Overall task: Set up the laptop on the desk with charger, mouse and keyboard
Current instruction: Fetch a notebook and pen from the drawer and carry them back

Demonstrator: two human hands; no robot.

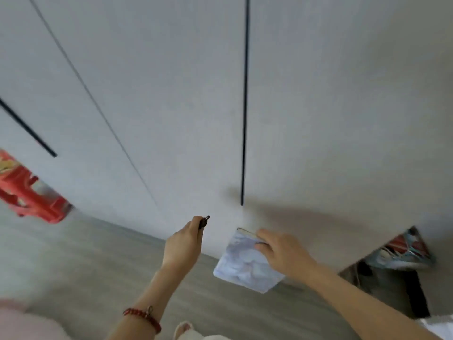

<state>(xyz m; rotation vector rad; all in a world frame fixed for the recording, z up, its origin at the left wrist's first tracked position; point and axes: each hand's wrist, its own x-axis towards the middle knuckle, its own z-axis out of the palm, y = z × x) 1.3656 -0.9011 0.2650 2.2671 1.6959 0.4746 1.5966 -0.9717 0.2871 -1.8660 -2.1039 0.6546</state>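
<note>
1. Head view, frame motion-blurred. Both forearms reach forward and down toward pale cabinet doors [171, 106] that fill most of the frame.
2. Left hand [182, 244]: back of hand toward the camera, wrist slightly bent, fingers curled round a small dark object [204, 222] that sticks out past the knuckles. Too blurred to name; it has a ring-like tip. It sits close to the cabinet face, just left of the lower end of a long dark handle strip [244, 106].
3. Left wrist carries a red bead bracelet [143, 316].
4. Right hand [282, 251]: arm enters from the lower right, hand palm-down, fingers bent over the upper right edge of a thin square pad [242, 263], thumb not visible. The pad is pale blue-white with a cloudy print and is held tilted above the floor, clear of the cabinet.
5. Laptop, charger, mouse and keyboard: none identifiable in this view. Whether the pad is a mouse pad I cannot tell.
6. A second dark handle strip [27, 126] runs diagonally at far left.
7. Grey wood-look floor [85, 253] below the cabinet.
8. Red printed object [27, 192] at left edge, blurred.
9. Lower right: a dark opening with a red-and-teal printed item [402, 251] at its top.
</note>
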